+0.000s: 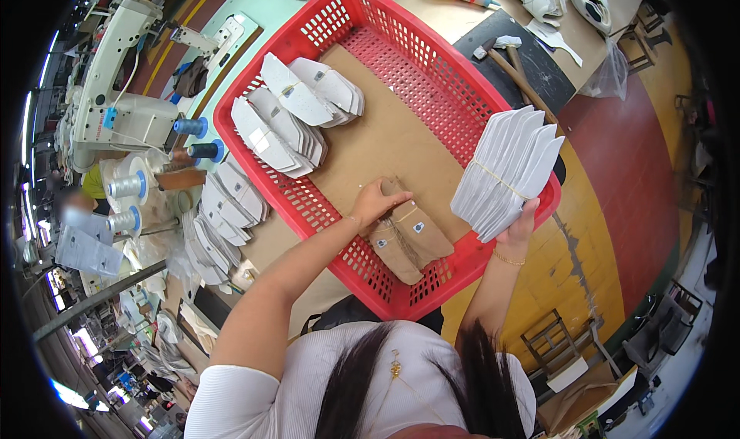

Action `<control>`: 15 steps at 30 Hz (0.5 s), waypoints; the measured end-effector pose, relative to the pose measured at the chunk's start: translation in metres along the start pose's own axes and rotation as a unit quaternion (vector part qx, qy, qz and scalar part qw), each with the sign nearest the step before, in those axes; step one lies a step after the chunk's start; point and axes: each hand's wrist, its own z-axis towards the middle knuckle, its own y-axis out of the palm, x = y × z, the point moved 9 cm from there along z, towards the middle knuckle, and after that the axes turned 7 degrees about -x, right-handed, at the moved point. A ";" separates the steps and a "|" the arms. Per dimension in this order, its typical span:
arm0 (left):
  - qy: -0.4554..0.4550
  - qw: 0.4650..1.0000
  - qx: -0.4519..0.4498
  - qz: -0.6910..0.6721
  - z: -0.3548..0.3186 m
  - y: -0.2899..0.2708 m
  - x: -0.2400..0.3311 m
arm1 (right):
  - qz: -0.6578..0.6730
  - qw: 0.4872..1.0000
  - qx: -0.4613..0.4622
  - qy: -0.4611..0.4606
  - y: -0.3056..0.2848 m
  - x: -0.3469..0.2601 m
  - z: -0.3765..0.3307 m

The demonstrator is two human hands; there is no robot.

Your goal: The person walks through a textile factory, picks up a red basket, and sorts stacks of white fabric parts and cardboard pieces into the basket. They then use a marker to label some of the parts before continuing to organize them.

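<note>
Hidden: palm of the left hand (375,200) faces down, so its grip cannot be fully read; right hand (521,225) is mostly covered by the white stack (509,173) it carries.
Hard to make out: far benches at the picture's rim bend and blur; a person at the left edge is indistinct.
Left hand: fingers loosely curled, resting on top of the brown bundle (407,235); whether it grips or only presses, I cannot tell.
Right hand: closed round the lower end of the white stack, which is banded and held above the basket's right rim.
Brown bundle: tied flat pieces lying on the cardboard liner (385,138) in the near corner of the red basket (432,77).
Other contents: two fanned white bundles (297,111) at the basket's far left side, well apart from the brown bundle.
Surroundings: more white pieces (227,208) lie outside the basket's left wall; a sewing machine (116,92) and thread cones (193,137) stand beyond; a hammer (505,57) lies on the dark mat to the right.
Obstruction: the white stack hides part of the basket's right rim.
</note>
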 end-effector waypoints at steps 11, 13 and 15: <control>0.156 0.961 0.065 0.221 0.004 0.004 0.060 | -0.002 1.000 -0.002 -0.001 0.001 -0.003 -0.003; 0.189 0.951 0.044 0.243 0.018 0.007 0.083 | 0.005 1.000 -0.003 0.007 -0.005 0.000 -0.006; 0.200 0.941 0.017 0.273 0.041 0.004 0.110 | 0.007 1.000 -0.004 0.011 -0.007 0.001 -0.008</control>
